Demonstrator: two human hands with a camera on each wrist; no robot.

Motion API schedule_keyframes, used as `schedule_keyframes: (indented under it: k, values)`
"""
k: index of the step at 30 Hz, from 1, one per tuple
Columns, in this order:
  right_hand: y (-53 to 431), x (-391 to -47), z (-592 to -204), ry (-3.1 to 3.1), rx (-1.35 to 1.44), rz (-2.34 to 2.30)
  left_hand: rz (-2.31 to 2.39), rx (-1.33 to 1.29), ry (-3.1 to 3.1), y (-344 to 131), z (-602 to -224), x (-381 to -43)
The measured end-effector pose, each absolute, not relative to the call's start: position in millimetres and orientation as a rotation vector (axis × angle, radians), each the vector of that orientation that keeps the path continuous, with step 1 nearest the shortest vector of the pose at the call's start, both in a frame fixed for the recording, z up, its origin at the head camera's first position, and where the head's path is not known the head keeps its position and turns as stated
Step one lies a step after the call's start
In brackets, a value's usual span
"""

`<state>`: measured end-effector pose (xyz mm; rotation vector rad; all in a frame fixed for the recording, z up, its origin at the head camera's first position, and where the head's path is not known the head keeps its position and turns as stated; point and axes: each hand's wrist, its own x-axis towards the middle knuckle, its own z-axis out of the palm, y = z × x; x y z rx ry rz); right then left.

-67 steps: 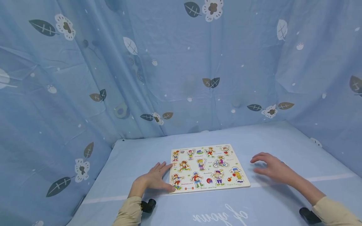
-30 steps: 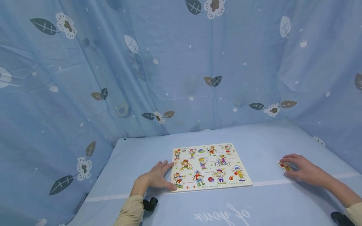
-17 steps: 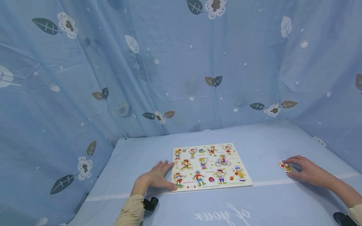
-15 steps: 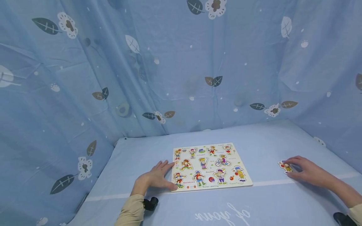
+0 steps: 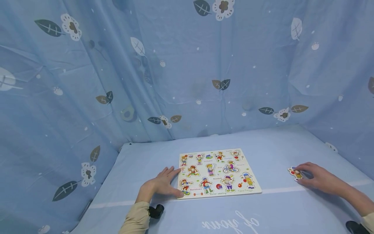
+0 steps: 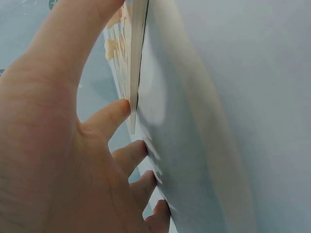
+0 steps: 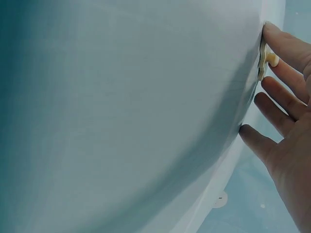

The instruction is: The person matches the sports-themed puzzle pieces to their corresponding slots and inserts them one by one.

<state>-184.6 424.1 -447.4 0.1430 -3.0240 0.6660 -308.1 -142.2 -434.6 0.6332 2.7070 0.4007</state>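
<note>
A white peg puzzle board with several colourful sports figures lies flat mid-table. My left hand rests at its left side, thumb over the near left corner and fingers spread along the edge; in the left wrist view an index fingertip touches the board's side. Off to the right, my right hand holds a figure-shaped puzzle piece by its edges, low at the cloth, between thumb and fingers. The piece's round knob shows in the right wrist view. The table tennis figure on the board shows no knob.
A light blue cloth with white lettering and a pale stripe covers the table. Blue patterned curtains stand close behind and at the left. Black wrist straps sit at the sleeves.
Since the oldest frame my right hand has moved right, away from the board, and the puzzle piece has come into view at its fingertips. The piece has turned slightly. My left hand stays put.
</note>
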Motion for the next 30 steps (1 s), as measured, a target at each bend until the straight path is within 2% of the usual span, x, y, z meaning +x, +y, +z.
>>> schedule_keyframes:
  k: [16, 30]
  values:
    - [412.4, -186.6, -442.0, -3.05, 0.146, 0.7, 0.395, 0.637, 2.707, -142.6, -435.6, -308.4]
    - [378.9, -191.7, -435.1, -3.023, 0.264, 0.708, 0.407, 0.664, 2.705, -142.8, -435.1, -308.2]
